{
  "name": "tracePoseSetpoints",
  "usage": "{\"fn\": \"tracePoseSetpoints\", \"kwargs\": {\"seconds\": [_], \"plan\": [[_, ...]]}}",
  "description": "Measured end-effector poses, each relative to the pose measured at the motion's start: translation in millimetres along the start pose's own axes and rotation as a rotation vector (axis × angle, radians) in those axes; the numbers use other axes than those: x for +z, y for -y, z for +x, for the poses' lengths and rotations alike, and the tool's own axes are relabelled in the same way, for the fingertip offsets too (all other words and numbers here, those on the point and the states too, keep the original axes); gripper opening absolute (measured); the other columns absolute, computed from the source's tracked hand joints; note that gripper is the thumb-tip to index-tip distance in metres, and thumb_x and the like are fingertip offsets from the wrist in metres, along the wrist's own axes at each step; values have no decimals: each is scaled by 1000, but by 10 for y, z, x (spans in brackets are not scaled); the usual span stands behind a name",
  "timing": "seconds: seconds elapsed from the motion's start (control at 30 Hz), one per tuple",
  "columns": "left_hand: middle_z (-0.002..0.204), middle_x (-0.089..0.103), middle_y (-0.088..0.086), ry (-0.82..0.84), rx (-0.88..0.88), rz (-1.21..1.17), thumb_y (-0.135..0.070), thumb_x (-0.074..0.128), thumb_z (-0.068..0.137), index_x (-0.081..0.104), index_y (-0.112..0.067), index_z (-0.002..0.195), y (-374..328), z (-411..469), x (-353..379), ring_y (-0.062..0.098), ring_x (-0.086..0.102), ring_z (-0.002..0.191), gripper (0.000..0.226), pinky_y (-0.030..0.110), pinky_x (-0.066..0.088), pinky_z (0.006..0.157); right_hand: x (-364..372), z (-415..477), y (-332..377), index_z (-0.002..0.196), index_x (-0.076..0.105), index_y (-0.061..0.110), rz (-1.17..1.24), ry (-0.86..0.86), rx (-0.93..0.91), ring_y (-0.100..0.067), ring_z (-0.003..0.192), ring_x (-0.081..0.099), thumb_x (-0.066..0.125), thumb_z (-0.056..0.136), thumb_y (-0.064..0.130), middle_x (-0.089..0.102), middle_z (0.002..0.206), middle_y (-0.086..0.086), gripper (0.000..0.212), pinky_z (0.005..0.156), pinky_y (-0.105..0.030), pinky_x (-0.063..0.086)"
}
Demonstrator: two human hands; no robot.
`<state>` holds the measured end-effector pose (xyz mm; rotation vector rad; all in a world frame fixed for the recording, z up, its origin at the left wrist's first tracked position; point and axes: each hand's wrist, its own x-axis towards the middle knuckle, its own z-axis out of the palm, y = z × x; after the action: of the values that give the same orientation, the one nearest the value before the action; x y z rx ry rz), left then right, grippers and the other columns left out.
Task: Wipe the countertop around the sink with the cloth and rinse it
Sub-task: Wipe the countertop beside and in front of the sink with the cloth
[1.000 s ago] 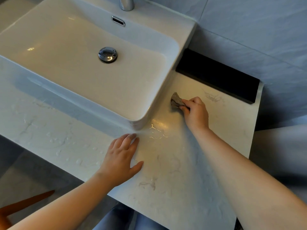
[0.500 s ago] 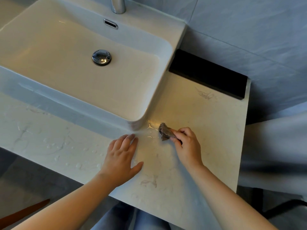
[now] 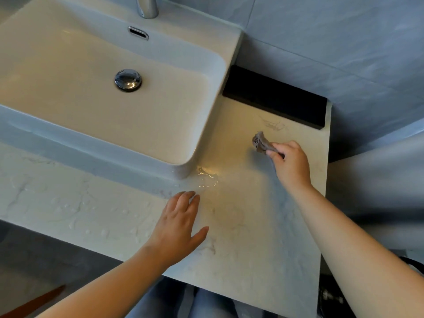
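A white marble-look countertop (image 3: pixel 263 237) carries a white rectangular sink (image 3: pixel 199 143) at the upper left. My right hand (image 3: pixel 291 166) is shut on a small bunched grey-brown cloth (image 3: pixel 260 141), pressed on the counter to the right of the sink. My left hand (image 3: pixel 179 226) lies flat, fingers apart, on the counter in front of the sink's near right corner. A small puddle (image 3: pixel 206 177) glints at that corner, and water drops (image 3: pixel 75 212) dot the counter in front of the sink.
A chrome faucet base (image 3: pixel 148 6) and drain plug (image 3: pixel 127 80) belong to the sink. A black rectangular block (image 3: pixel 275 97) lies along the grey tiled wall behind the cloth. The counter's right edge (image 3: pixel 325 180) drops off close to my right hand.
My right hand first drew the cloth toward me to the sink's near corner, then pushed it back away and to the right. My left hand stayed flat in place.
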<state>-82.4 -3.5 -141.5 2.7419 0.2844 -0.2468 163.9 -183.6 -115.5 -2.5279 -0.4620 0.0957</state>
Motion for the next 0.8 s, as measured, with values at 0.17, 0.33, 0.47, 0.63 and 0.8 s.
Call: {"fn": "tracePoseSetpoints", "kwargs": {"seconds": [0.17, 0.33, 0.47, 0.63, 0.8], "plan": [[139, 47, 9, 26, 15, 59, -64, 35, 82, 47, -9, 137, -178, 7, 143, 30, 43, 129, 78, 44, 39, 105, 290, 183, -195, 119, 67, 16, -28, 50, 19, -20, 90, 54, 60, 91, 22, 47, 95, 3, 29, 70, -22, 34], [136, 49, 9, 18, -37, 84, -63, 37, 81, 49, -8, 135, -244, 46, 200, 31, 44, 125, 78, 44, 40, 104, 422, -27, -291, 118, 67, 19, 3, -17, 15, -16, 90, 52, 62, 90, 24, 53, 98, 1, 29, 68, -21, 34], [138, 46, 8, 37, -64, 110, -64, 35, 81, 46, -10, 138, -267, 34, 223, 30, 41, 127, 79, 45, 37, 105, 394, -374, -369, 111, 70, 19, 2, 28, -76, -19, 87, 54, 63, 88, 22, 54, 96, 1, 24, 65, -23, 36], [137, 47, 8, 46, -89, 152, -67, 33, 81, 47, -11, 138, -300, 46, 229, 31, 42, 126, 81, 46, 37, 105, 331, -836, -430, 105, 71, 18, 1, 56, -125, -19, 83, 55, 67, 85, 19, 56, 93, 1, 20, 61, -25, 41], [137, 46, 9, 55, -96, 164, -67, 35, 80, 47, -10, 137, -328, 60, 249, 31, 41, 126, 82, 47, 38, 105, 193, -1053, -406, 105, 72, 22, 66, 223, -85, -14, 78, 54, 67, 86, 22, 53, 88, 7, 20, 58, -25, 40]]}}
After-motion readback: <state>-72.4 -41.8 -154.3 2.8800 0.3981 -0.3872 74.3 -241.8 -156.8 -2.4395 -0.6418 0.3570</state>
